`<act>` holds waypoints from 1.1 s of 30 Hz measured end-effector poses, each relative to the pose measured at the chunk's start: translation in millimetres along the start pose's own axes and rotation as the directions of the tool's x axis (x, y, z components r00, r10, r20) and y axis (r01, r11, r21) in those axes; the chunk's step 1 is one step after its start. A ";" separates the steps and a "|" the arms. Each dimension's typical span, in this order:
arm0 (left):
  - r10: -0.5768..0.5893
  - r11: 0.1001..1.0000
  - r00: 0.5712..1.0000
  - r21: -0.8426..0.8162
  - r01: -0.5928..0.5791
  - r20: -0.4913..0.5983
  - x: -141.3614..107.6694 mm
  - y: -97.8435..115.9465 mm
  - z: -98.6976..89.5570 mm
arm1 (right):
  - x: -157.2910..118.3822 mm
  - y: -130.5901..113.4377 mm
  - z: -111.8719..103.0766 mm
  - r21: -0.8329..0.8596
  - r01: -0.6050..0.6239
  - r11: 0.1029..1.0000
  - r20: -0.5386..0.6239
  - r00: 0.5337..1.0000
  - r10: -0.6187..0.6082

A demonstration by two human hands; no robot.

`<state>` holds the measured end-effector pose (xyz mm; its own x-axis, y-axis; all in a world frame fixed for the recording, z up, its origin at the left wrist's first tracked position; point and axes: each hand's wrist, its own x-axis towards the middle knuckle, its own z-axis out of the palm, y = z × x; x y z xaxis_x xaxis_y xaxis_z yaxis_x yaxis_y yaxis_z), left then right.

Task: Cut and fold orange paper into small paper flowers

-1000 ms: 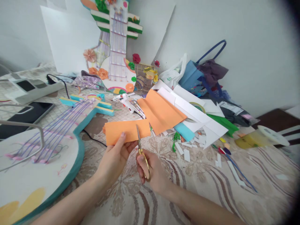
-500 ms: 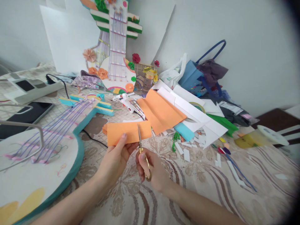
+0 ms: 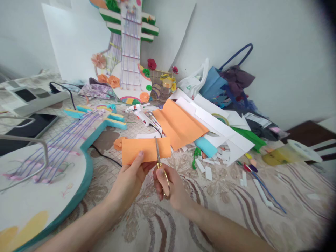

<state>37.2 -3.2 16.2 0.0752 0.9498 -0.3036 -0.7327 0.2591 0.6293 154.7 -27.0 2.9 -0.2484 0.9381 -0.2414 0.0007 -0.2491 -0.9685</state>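
"Orange strip (image 3: 139,148) in the middle there — which hand has it?"

"The left hand (image 3: 133,175). The thumb presses on the front, the fingers are behind, and they pinch it by the lower edge, above the patterned tablecloth (image 3: 147,224)."

"And the right hand (image 3: 174,189)?"

"Closed round the gold handles of the scissors (image 3: 159,163), thumb at one loop. The blades point away from the person, across the strip's right part, tips about at its far edge."

"Are they through the paper?"

"Hard to say — the blades look nearly together, and I can't tell whether any paper lies between them."

"What's around?"

"Beyond the strip, a white glue gun (image 3: 142,116). Near its right end, a larger orange sheet (image 3: 180,126) overlapping white sheets (image 3: 223,131). To the left lies a guitar-shaped piece (image 3: 63,157) with purple strings."
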 end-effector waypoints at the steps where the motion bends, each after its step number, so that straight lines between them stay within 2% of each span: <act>1: -0.006 1.000 1.000 0.003 0.006 -0.001 0.2 -0.2 -0.3 | -0.1 0.7 -0.1 0.005 0.004 1.000 -0.004 1.000 -0.004; 6: -0.010 1.000 1.000 0.014 0.010 -0.003 0.5 -0.3 -0.9 | 0.8 4.8 -0.1 0.024 0.006 1.000 -0.003 1.000 -0.006; 12: -0.024 1.000 1.000 0.011 0.024 -0.005 1.5 -1.3 -0.8 | 2.3 1.7 0.0 0.060 -0.053 0.997 -0.003 0.999 0.054; 17: -0.060 0.998 0.998 0.016 0.061 -0.023 4.8 0.2 -3.1 | 4.0 1.2 -2.8 0.132 -0.100 0.986 0.065 0.994 0.092; 20: -0.092 0.996 0.996 0.011 0.092 -0.014 6.9 2.9 -3.3 | 5.1 5.9 -4.5 0.204 -0.086 0.975 0.131 0.990 0.060; 25: -0.087 0.996 0.995 0.011 0.086 0.059 8.1 6.0 -3.2 | 6.6 12.7 -6.5 0.338 -0.065 0.939 0.213 0.977 -0.009; 33: -0.082 0.997 0.995 0.018 0.081 0.049 9.5 10.0 -3.3 | 7.3 10.7 -6.2 0.381 -0.024 0.924 0.271 0.959 -0.087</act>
<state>28.3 7.8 17.3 0.1679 0.9329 -0.3187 -0.7118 0.3384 0.6155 158.9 -21.3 -9.6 -0.5010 0.8556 -0.1302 -0.3627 -0.3442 -0.8660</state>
